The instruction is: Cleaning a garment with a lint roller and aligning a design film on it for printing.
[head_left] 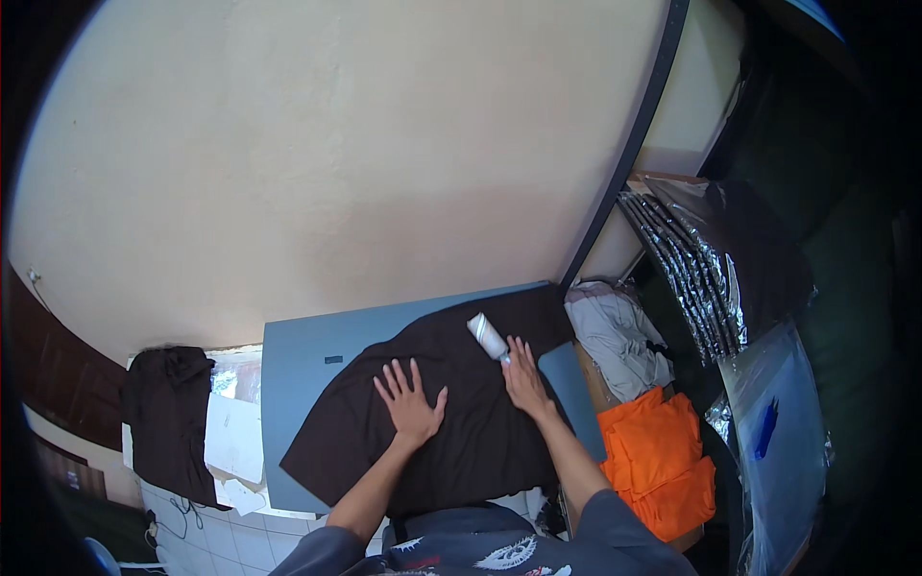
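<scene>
Dark brown cloth [461,403] is spread over a blue-grey board [298,374] in front of me, with wrinkles across its lower part. My left hand [411,408] lies flat on the left part of the cloth, fingers spread and holding nothing. On the cloth's right part, my right hand [524,379] is at the handle end of a white lint roller [487,337]. The roller's head points up and left, away from the hand. Most of the handle is hidden under the fingers and palm.
Another dark garment [168,418] and white sheets [233,437] lie left of the board. Right of it are a grey garment [619,336] and folded orange cloth [658,456]. Plastic-wrapped dark packages [706,269] and a blue tool [766,428] sit farther right. A wall [317,173] rises behind.
</scene>
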### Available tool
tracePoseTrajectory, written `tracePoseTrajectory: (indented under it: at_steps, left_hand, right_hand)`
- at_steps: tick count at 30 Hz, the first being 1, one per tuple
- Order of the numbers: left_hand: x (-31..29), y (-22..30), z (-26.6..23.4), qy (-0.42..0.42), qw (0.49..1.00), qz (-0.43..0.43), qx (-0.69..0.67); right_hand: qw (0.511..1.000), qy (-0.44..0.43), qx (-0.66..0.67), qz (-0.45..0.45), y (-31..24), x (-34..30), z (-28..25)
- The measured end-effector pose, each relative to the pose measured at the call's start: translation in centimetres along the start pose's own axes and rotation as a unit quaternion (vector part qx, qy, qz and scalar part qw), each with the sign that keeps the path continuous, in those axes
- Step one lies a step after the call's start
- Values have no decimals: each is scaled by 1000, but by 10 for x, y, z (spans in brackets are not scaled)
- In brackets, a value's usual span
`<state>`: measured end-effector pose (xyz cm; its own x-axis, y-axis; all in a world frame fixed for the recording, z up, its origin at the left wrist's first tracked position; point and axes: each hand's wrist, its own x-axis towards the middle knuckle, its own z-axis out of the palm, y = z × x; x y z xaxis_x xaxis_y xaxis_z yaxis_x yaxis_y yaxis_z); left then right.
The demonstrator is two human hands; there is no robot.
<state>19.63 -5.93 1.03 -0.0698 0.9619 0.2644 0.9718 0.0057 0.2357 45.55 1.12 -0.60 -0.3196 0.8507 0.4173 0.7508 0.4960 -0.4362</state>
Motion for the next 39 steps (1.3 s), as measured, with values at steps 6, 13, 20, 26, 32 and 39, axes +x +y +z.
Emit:
tracePoseTrajectory:
  at_steps: [6,13,20,26,32,39]
  left_hand:
    - [0,-26,-7,47,988,28,-147]
    - [-80,-136,-60,-15,997,-65,26]
    - [-114,-191,-83,-34,990,-136,31]
    - [-140,-208,-89,-13,993,-120,4]
    - [-164,-220,-111,-56,991,-118,8]
    - [-199,-228,-120,-48,993,-111,0]
  right_hand:
    - [1000,0,-8,21,17,17,5]
    - [1000,1,7,21,15,13,7]
    - [1000,5,12,17,19,14,5]
    - [1000,-9,3,25,21,15,7]
    - [995,-58,-69,40,18,24,7]
    - [990,32,-80,109,-142,11,18]
